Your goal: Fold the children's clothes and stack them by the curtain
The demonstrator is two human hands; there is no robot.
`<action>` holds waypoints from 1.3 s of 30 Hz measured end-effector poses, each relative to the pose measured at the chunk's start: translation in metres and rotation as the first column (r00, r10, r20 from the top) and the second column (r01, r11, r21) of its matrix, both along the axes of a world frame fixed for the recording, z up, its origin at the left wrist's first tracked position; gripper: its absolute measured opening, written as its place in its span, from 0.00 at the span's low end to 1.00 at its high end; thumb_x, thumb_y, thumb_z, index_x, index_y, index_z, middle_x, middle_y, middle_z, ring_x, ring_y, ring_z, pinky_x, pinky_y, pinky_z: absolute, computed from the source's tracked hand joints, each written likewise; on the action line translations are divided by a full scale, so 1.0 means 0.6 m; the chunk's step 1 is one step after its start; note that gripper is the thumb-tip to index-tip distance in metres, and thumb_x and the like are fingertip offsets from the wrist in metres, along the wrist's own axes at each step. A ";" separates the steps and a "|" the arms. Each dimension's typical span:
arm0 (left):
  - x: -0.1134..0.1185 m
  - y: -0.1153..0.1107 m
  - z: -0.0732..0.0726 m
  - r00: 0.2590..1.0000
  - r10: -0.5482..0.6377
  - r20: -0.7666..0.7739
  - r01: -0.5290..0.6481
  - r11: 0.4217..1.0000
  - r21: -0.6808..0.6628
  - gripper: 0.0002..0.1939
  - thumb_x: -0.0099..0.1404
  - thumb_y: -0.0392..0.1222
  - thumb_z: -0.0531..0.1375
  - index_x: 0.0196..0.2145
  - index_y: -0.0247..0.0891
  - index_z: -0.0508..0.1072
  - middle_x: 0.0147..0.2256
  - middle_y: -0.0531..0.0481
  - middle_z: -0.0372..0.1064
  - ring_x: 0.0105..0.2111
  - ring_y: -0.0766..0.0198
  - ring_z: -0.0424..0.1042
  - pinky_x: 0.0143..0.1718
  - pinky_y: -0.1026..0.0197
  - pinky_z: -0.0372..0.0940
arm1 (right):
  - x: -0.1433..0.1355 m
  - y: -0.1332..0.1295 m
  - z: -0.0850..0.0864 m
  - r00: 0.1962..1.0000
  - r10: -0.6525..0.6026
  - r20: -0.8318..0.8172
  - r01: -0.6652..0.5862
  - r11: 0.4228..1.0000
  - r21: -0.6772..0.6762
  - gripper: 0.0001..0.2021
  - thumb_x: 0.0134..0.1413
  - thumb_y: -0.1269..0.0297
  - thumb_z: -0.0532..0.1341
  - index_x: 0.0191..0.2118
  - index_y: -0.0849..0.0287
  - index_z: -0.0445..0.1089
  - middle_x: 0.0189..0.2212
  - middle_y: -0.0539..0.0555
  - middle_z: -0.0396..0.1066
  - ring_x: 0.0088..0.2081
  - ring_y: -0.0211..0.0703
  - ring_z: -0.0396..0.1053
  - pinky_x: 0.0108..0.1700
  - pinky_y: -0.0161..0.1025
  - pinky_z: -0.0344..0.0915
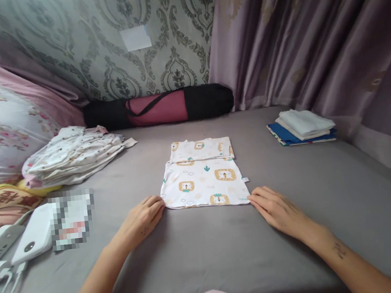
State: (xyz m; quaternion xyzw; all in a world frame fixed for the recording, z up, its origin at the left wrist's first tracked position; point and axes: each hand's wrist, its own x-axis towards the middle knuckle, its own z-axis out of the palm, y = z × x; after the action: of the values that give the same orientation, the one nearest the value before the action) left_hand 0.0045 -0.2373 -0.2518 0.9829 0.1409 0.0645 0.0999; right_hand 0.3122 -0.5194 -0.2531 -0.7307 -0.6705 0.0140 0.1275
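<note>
A white cotton garment (202, 183) with yellow lion faces and green leaves lies flat on the grey sheet, its far part folded over into a band. A small tag (245, 179) sticks out from its right edge. My left hand (147, 213) pinches the near left corner, fingers pressed together. At the near right corner, my right hand (273, 205) grips the cloth the same way. Both hands rest low against the sheet, and the near hem runs nearly straight between them.
Rumpled spotted clothes (74, 154) lie at left, near a white power bank (37, 232), a power strip (3, 241) and a blurred-out item (72, 220). Folded cloths (305, 125) are stacked at right. A black and maroon long bag (158, 107) lies along the wall.
</note>
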 end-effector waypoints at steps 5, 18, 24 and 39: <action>0.013 0.007 0.012 0.997 0.067 0.023 -0.067 0.998 0.000 0.11 0.68 0.40 0.47 0.37 0.40 0.69 0.37 0.48 0.70 0.35 0.62 0.70 0.35 0.61 0.63 | 0.003 0.016 0.011 0.996 -0.076 0.048 0.074 0.996 0.048 0.10 0.64 0.70 0.50 0.34 0.56 0.67 0.32 0.53 0.68 0.35 0.44 0.66 0.39 0.40 0.61; 0.126 0.074 0.072 0.868 0.331 0.370 -0.310 0.943 -0.118 0.08 0.66 0.40 0.46 0.34 0.41 0.63 0.31 0.51 0.64 0.30 0.63 0.65 0.33 0.62 0.60 | 0.052 0.135 0.016 0.877 -0.355 -0.323 0.472 0.763 0.443 0.14 0.65 0.59 0.44 0.40 0.58 0.63 0.35 0.59 0.70 0.36 0.47 0.69 0.38 0.40 0.63; 0.194 0.145 0.051 0.835 0.409 0.367 -0.347 0.910 -0.225 0.10 0.68 0.44 0.44 0.35 0.41 0.62 0.35 0.47 0.66 0.39 0.57 0.67 0.43 0.57 0.61 | 0.084 0.216 0.010 0.746 -0.494 -0.446 0.655 0.664 0.360 0.18 0.65 0.54 0.42 0.44 0.59 0.63 0.34 0.60 0.72 0.34 0.49 0.70 0.33 0.39 0.60; 0.294 0.213 -0.016 0.798 0.545 0.257 -0.503 0.838 -0.212 0.13 0.69 0.37 0.43 0.44 0.36 0.64 0.40 0.39 0.67 0.40 0.53 0.68 0.42 0.55 0.61 | 0.146 0.335 0.012 0.642 -0.732 -0.229 0.758 0.651 0.048 0.22 0.69 0.57 0.37 0.56 0.61 0.59 0.37 0.63 0.73 0.37 0.50 0.72 0.38 0.40 0.60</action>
State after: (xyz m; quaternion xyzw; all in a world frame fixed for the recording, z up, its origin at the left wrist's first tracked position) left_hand 0.1806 -0.1095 -0.2615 0.8740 0.3942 0.2320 0.1640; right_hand 0.3995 -0.3186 -0.2457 -0.9263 -0.2935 -0.0172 0.2355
